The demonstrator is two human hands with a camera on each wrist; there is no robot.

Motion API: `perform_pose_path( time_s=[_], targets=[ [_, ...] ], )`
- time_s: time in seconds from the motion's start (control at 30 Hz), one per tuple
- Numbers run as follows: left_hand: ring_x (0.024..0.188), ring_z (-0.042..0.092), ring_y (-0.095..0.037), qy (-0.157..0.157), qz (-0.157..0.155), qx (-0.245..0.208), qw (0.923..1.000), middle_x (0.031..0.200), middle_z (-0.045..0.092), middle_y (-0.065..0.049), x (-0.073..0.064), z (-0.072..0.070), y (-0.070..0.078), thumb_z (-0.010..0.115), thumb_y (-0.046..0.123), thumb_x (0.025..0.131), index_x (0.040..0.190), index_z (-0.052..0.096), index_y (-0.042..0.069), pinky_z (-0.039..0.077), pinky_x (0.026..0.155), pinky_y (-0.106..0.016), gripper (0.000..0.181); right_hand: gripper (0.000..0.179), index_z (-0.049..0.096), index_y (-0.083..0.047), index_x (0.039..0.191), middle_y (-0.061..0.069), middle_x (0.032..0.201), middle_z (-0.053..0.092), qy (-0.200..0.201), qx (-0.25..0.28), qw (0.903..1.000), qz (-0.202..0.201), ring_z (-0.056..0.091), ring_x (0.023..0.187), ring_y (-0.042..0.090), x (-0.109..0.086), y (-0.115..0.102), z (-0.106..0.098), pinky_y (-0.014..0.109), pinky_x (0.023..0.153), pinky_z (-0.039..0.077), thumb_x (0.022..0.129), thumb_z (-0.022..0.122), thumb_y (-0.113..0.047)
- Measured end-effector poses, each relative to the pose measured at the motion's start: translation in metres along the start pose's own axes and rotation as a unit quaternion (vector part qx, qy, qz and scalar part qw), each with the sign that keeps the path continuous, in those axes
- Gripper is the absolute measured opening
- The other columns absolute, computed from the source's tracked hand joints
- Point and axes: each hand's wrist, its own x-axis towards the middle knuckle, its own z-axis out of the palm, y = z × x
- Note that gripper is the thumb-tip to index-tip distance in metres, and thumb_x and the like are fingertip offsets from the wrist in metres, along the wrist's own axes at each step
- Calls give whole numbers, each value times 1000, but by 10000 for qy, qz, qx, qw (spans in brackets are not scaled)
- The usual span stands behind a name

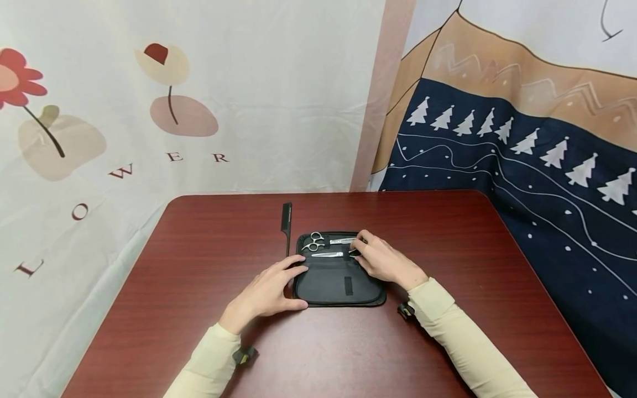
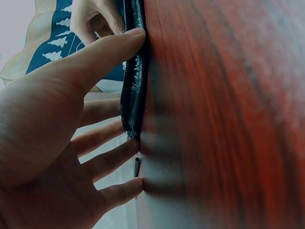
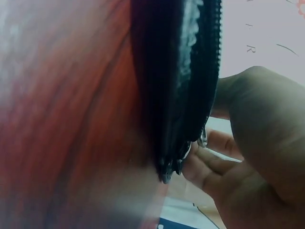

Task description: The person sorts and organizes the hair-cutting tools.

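Near the middle of the bench lies a black case, open flat enough to show its inside. Along its 12 o'clock side sit two pairs of metal scissors, one above the other. The upper scissors have their finger rings towards 10 o'clock and their blades towards 3 o'clock, with a dark loop across them between rings and blades. The lower scissors point their blades to 9 o'clock, and their handles run in under the right hand.

Both hands are at the case. The right, at its 2 o'clock side, has its fingers curled and grasps the lower scissors by the handles, which it largely hides. The left hand, at 8 to 9 o'clock, is released: its fingers are spread, two fingertips touch the case's edge, and the thumb rests at the 7 o'clock corner. In the left wrist view the thumb tip lies against the dark edge.

Towards 5 o'clock from the middle of the case is a short black tab. A black comb lies just beside the case at 11 o'clock, its teeth end towards 12 and its thin tail towards 6.

Beyond the bench hang a white cloth from 9 to 12 o'clock, printed with flowers and letters, and a navy-and-tan cloth from 1 to 3 o'clock, printed with white trees.
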Motion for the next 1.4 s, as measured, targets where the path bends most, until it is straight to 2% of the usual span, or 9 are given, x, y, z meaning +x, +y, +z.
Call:
perform_pose_path(
  time_s=[0.23,0.6,0.8,0.83,0.93,1.17,1.27,1.33,1.4],
  targets=[
    [154,60,-39,-11,-15,-41,10000,173,53,-12,1,1,0,97,42,89,155,67,8,59,114,-63,80,20,83,-10,119,14,119,73,256,-475,9983,-202,72,98,31,0,0,-2,47,90,63,100,85,-11],
    [155,59,-40,-11,-57,-123,9999,174,52,-12,1,0,1,97,42,89,155,67,8,57,117,-64,80,18,81,-7,118,14,117,70,199,-195,9994,-209,70,96,27,3,0,-3,43,87,63,100,85,-8],
    [154,60,-39,-1,-63,-122,9999,174,52,-12,-1,-1,2,97,41,89,155,68,8,58,115,-64,80,17,78,-4,116,15,117,71,142,-367,9989,-254,73,100,29,7,0,-1,45,91,65,101,84,-10],
    [153,61,-39,9,-49,-109,9999,174,52,-12,-1,-1,2,97,41,89,155,68,8,59,114,-64,79,17,77,-5,116,14,118,70,185,-340,9988,-296,73,100,28,8,8,9,45,91,65,101,83,-12],
    [152,62,-38,28,-24,-108,9999,173,52,-12,-1,-2,2,97,41,89,154,68,8,59,114,-63,79,18,77,-4,116,15,119,70,131,-398,9987,-306,74,102,29,10,7,10,45,91,65,102,83,-13],
    [148,64,-37,67,-27,-107,9999,173,52,-12,-1,-2,2,97,41,89,154,69,9,60,112,-61,78,17,75,-3,114,15,116,70,422,-279,9961,-726,74,100,28,14,16,20,46,90,65,103,80,-15],
    [149,64,-37,65,-38,-97,9999,173,52,-12,-1,-2,2,97,41,89,154,68,9,60,112,-62,78,19,75,-2,117,16,119,70,337,-294,9966,-697,73,103,30,14,15,20,45,93,65,104,79,-15],
    [149,64,-37,64,-40,-92,9999,173,52,-12,-1,-1,2,97,41,89,154,69,9,60,112,-62,78,21,76,0,117,18,119,70,166,-418,9976,-521,73,102,33,12,-1,5,48,92,65,99,83,-9],
    [148,65,-37,64,-36,-77,9999,173,52,-11,-1,-1,2,97,41,88,154,69,9,60,112,-62,78,21,77,-1,119,17,122,71,83,-550,9973,-470,73,105,33,11,-2,5,46,95,64,101,82,-10]
  ],
)
